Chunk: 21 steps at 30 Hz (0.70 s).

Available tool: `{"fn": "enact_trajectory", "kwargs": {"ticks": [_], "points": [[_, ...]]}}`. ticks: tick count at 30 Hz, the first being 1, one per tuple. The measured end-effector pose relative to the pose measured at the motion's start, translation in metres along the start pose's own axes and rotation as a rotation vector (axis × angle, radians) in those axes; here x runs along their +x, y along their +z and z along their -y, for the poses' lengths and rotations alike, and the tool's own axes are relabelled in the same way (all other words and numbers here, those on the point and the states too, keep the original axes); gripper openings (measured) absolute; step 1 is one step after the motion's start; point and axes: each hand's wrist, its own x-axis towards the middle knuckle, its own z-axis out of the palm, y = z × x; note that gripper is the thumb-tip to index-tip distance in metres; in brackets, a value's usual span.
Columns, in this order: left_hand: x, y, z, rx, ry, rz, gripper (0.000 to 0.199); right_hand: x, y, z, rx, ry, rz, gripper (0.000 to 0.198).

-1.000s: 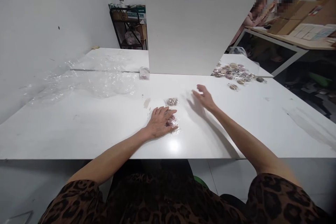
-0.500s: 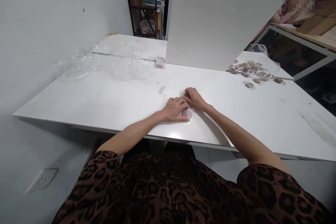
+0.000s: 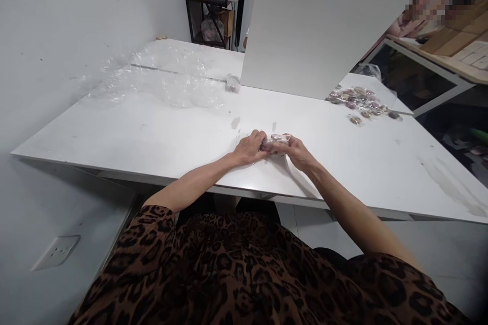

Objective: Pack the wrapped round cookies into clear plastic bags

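Observation:
Over the front middle of the white table [image 3: 183, 147], my two hands meet at a small clear plastic bag [image 3: 281, 138] with pinkish pieces in it. My left hand [image 3: 248, 148] has its fingers curled round the bag's left end. On the other side, my right hand [image 3: 300, 153] pinches the bag between thumb and fingers. The fingers cover part of the bag, and I cannot make out exactly what the pieces are.
Crumpled clear plastic bags [image 3: 168, 86] spread over the left back. Near the upright white panel [image 3: 293, 30] lies a small wrapped packet [image 3: 232, 83]. Several wrapped brownish and pink pieces [image 3: 356, 99] are heaped at right. Behind stands a dark shelf cart [image 3: 194, 15]; another person's hand [image 3: 409, 28] shows at upper right.
My right hand has turned palm-up and moved slightly right, gripping the bag's right end. The left fingers have curled tighter, and the bag appears lifted from the tabletop.

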Motion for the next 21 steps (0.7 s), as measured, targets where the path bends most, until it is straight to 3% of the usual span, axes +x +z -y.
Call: {"fn": "enact_trajectory", "kwargs": {"ticks": [2, 6, 10, 13, 16, 18, 21], "points": [[0.0, 0.002, 0.001, -0.012, -0.017, -0.038, 0.045, -0.004, 0.014, -0.007, -0.02, -0.029, 0.0, 0.055], [-0.003, -0.003, 0.0, -0.015, -0.052, -0.044, 0.075, -0.007, 0.028, -0.017, 0.007, -0.088, -0.155, 0.049], [-0.004, -0.007, 0.0, 0.004, -0.006, 0.035, 0.068, -0.016, 0.016, -0.012, 0.123, -0.042, -0.257, 0.052], [-0.004, -0.004, 0.003, 0.007, 0.031, 0.039, 0.056, -0.027, -0.013, -0.006, 0.226, 0.015, -0.339, 0.05], [-0.004, 0.0, 0.007, -0.019, 0.063, -0.002, 0.045, -0.028, -0.058, 0.0, 0.282, 0.056, -0.475, 0.027], [-0.003, 0.002, 0.009, -0.04, 0.099, -0.028, 0.04, -0.014, -0.094, 0.008, 0.293, 0.071, -0.595, 0.019], [-0.003, 0.004, 0.012, -0.065, 0.174, -0.061, 0.036, 0.033, -0.15, 0.038, 0.287, 0.018, -0.76, 0.023]]}}
